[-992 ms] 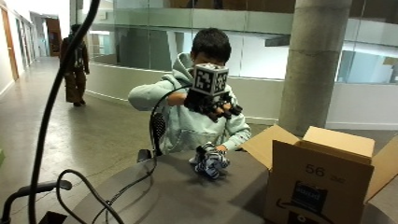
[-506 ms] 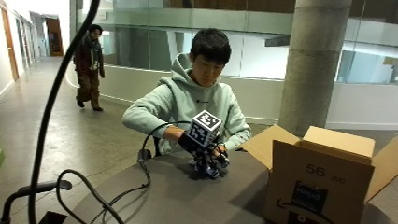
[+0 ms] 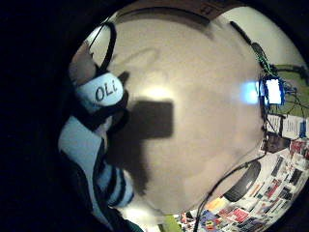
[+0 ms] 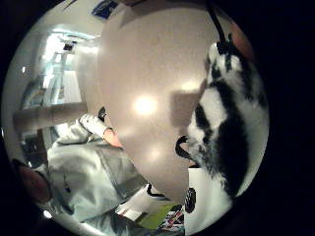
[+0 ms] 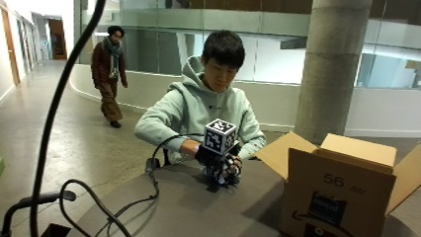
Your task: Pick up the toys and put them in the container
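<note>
A person in a pale hoodie (image 5: pixel 197 111) is sitting at the far edge of a grey table (image 5: pixel 190 207), leaning over it. The gloved right hand (image 5: pixel 214 157) is reaching down onto a toy (image 5: pixel 220 177), a black-and-white striped plush that is standing on the table just in front of the person's chest. The hand is lying over the top of the toy, its fingers curling down around the upper part and grasping it, while the toy's lower end is showing below the hand, at the table surface; whether it is touching the table or just off it cannot be told.

To the hand's side, near the toy but apart from it, a cardboard box (image 5: pixel 339 192) is standing on the table with its flaps open upward.

In the little-finger-side palm view the toy (image 3: pixel 99 145) is filling one edge of the picture, close against the palm: a white patch lettered "OLi" and striped limbs are showing, with the bare table (image 3: pixel 193 121) spreading out beyond it. In the thumb-side palm view the toy (image 4: pixel 221 132) is again sitting hard against the palm at the picture's edge, its black-and-white fur pressing in beside the table (image 4: pixel 147 73), and the person's hoodie (image 4: pixel 88 167) is showing past the table's rim.
</note>
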{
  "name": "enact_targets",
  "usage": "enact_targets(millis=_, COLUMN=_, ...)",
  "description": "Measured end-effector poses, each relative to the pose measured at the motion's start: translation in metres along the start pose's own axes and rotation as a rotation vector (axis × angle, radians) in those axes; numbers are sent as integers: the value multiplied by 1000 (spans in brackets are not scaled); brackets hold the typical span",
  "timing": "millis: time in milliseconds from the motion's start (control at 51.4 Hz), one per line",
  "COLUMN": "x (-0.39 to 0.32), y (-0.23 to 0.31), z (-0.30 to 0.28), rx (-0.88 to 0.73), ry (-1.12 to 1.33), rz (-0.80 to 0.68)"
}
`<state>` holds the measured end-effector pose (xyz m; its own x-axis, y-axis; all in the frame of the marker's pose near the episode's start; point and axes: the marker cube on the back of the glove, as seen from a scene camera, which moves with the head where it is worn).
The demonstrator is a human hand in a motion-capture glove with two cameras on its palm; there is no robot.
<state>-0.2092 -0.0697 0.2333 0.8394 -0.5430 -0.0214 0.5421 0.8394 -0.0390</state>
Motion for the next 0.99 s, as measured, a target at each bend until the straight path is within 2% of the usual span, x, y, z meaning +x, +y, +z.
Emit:
enact_targets(millis=292, x=5, y=-15, z=-51, rx=41, ry=90, rz=260)
enact_targets(millis=447, x=13, y=-29, z=-119, rx=109, ry=159, rz=288)
enact_targets(millis=681, x=10, y=-66, z=-234, rx=288, ry=100, rz=371)
enact_targets(millis=837, x=1, y=-106, z=-301, rx=367, ry=99, rz=444)
enact_targets(millis=992, x=-5, y=-160, z=-339, rx=397, ry=78, rz=552)
